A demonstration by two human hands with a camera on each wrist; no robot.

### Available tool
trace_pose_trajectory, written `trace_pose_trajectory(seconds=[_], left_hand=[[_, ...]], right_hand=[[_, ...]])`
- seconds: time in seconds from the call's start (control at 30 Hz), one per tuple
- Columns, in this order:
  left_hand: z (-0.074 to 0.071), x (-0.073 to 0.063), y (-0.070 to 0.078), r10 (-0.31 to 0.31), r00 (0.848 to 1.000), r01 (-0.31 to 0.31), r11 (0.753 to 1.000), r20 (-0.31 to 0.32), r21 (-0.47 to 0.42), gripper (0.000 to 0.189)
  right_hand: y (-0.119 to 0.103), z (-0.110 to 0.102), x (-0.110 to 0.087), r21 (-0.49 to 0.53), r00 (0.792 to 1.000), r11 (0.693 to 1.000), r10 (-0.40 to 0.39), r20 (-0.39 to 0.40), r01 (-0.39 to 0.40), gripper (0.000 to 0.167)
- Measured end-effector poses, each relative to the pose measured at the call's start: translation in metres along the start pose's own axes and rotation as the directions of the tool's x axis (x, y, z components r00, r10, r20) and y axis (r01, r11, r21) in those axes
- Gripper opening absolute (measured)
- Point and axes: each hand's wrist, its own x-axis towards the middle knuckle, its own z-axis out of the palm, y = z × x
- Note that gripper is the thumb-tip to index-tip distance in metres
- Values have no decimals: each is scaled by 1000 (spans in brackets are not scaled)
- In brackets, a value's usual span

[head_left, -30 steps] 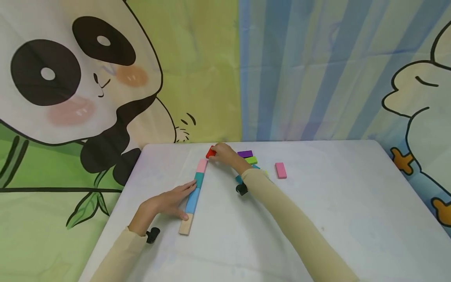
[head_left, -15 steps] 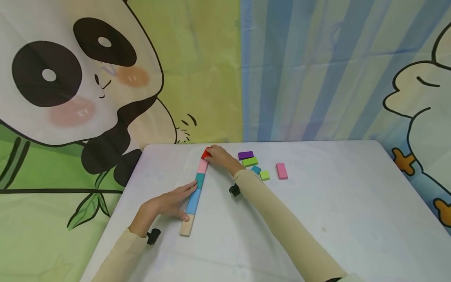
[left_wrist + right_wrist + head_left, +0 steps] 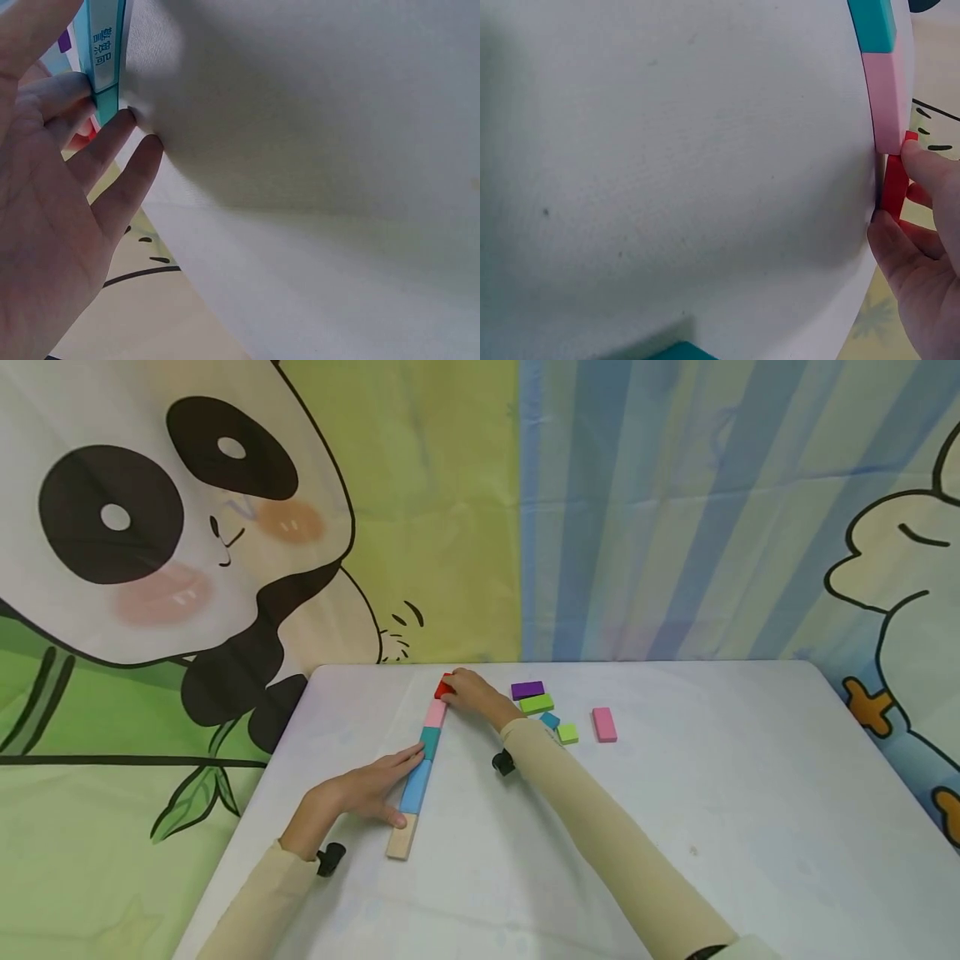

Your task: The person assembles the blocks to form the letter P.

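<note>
A straight row of blocks runs away from the person in the head view: plain wood nearest, then a blue block, a teal block and a light pink block. At its far end is a red block, pinched by my right hand between thumb and fingers. In the right wrist view the red block is at the pink block's end. My left hand rests along the row's left side with fingers extended, thumb by the wood block, fingertips near the teal one.
Right of the row lie a purple block, a long green block, a blue-teal block, a small green block and a pink block. The white table ends at a printed cloth backdrop.
My right hand has brought the red block left, against the end of the row. Its forearm moved left too, uncovering the loose blocks. The left hand stays in place on the row.
</note>
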Motion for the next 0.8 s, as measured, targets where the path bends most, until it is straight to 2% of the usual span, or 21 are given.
trace_pose_trajectory(seconds=[0.17,0.43,0.63,0.8], left_hand=[[-1,0,-1,10,1000,-10,1000,-5,-1,114],[-2,0,0,18,1000,-18,1000,-7,-4,113],[-3,-1,3,13,1000,-13,1000,0,-4,114],[-3,-4,5,6,1000,-6,1000,-4,-17,113]], right_hand=[[-1,-1,1,18,1000,1000,1,-7,-1,45],[2,0,2,18,999,999,-37,-38,38,39],[2,3,4,-15,996,997,-81,-29,81,43],[1,5,3,1,999,999,-50,-17,50,46]])
